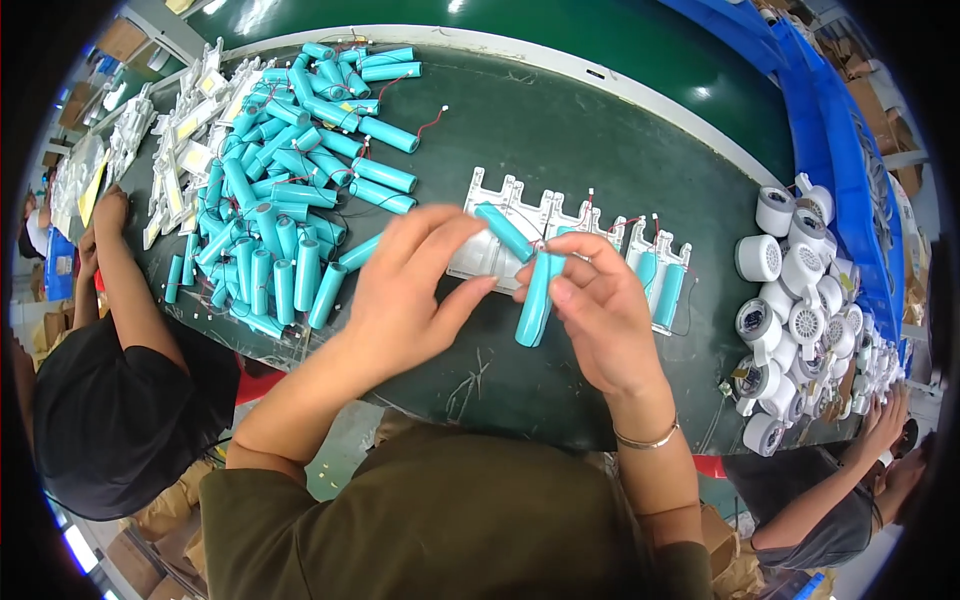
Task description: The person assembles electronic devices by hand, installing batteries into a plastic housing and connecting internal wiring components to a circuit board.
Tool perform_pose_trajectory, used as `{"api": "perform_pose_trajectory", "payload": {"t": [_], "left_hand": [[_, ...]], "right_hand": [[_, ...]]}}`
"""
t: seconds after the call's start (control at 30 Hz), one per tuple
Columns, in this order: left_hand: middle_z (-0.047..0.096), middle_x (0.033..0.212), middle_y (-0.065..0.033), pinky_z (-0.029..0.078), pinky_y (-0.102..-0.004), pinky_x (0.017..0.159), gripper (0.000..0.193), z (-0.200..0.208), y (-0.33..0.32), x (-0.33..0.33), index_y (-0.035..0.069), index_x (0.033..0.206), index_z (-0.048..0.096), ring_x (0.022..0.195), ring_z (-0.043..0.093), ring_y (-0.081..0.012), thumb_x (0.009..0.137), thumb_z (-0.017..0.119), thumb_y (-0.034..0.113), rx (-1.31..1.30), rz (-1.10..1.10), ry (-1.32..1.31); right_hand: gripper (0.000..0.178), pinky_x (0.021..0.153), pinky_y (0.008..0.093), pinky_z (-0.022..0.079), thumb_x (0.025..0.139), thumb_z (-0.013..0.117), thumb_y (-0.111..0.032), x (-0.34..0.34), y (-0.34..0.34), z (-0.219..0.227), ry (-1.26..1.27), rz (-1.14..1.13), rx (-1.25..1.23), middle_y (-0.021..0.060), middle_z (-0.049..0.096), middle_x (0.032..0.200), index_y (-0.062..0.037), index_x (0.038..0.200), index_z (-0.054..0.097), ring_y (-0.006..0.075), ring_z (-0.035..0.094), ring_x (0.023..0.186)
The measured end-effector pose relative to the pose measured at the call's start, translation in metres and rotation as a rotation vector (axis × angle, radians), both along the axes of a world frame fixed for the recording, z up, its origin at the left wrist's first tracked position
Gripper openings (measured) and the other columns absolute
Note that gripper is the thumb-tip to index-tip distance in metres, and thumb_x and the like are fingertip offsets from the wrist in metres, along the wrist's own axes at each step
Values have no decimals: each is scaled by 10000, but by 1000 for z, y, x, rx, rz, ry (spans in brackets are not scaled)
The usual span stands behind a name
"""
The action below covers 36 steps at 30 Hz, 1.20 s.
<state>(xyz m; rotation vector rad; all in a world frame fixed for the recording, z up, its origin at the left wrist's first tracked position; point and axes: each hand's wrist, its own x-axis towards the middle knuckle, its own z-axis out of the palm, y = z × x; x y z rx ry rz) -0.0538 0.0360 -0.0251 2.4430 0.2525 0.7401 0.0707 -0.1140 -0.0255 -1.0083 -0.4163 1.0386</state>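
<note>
My right hand (pixel 612 315), with a bangle at the wrist, pinches a teal cylindrical battery (pixel 535 308) between thumb and fingers. The battery is tilted, its lower end toward me. Slightly blurred, my left hand (pixel 405 290) is open, thumb and fingers apart, just left of a second teal battery (pixel 505 232). I cannot tell whether its fingertips touch that battery. Thin dark wires show near the right fingertips. Behind the hands lies a row of white plastic housings (pixel 490 185), partly hidden. At its right end, teal batteries (pixel 669 297) sit in the housings, with red wires.
A heap of teal wired batteries (pixel 290 190) covers the table's left, beside white plastic parts (pixel 185 150). White round fan-like units (pixel 803 268) pile up at the right, by a blue bin (pixel 800 90). Co-workers' arms (pixel 140 270) reach in at both sides.
</note>
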Motion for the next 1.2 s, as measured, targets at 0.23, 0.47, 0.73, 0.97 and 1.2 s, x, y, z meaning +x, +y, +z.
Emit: {"api": "perform_pose_trajectory", "payload": {"t": [0.23, 0.47, 0.73, 0.97, 1.2], "left_hand": [[576, 1016, -72, 398, -381, 848, 397, -5, 21, 35, 53, 1034, 576, 956, 522, -257, 657, 696, 96, 264, -189, 254], [574, 886, -70, 402, -372, 810, 286, -14, 29, 50, 57, 917, 589, 881, 533, -254, 662, 699, 125, 355, -262, 270], [580, 779, -114, 451, -352, 658, 200, 17, 14, 36, 14, 864, 584, 710, 568, -284, 715, 674, 111, 20, -206, 253], [592, 728, -126, 464, -335, 584, 187, 30, 9, 35, 5, 849, 597, 660, 589, -284, 699, 676, 85, -120, -258, 324], [592, 721, -124, 462, -333, 583, 156, 34, 11, 41, 3, 826, 609, 652, 580, -293, 691, 672, 51, 73, -161, 53]], "right_hand": [[239, 768, 261, 459, 853, 528, 0, 12, -12, 4, -62, -8, -104, 94, 595, 950, -16, 1088, 492, 141, 573, 840], [244, 765, 251, 451, 843, 536, 11, 18, -19, 3, -67, -40, -107, 71, 585, 945, -13, 1083, 497, 130, 562, 846], [264, 767, 235, 446, 837, 548, 21, 22, -21, 4, -158, -42, -53, 54, 573, 954, -11, 1095, 503, 110, 542, 865], [234, 705, 219, 458, 855, 533, 1, 22, -20, 12, -238, 182, -78, 48, 578, 921, 5, 1088, 518, 95, 551, 800], [205, 470, 214, 409, 891, 471, -72, 33, -34, 27, 85, 303, -160, 84, 593, 731, 5, 1069, 538, 110, 505, 495]]}}
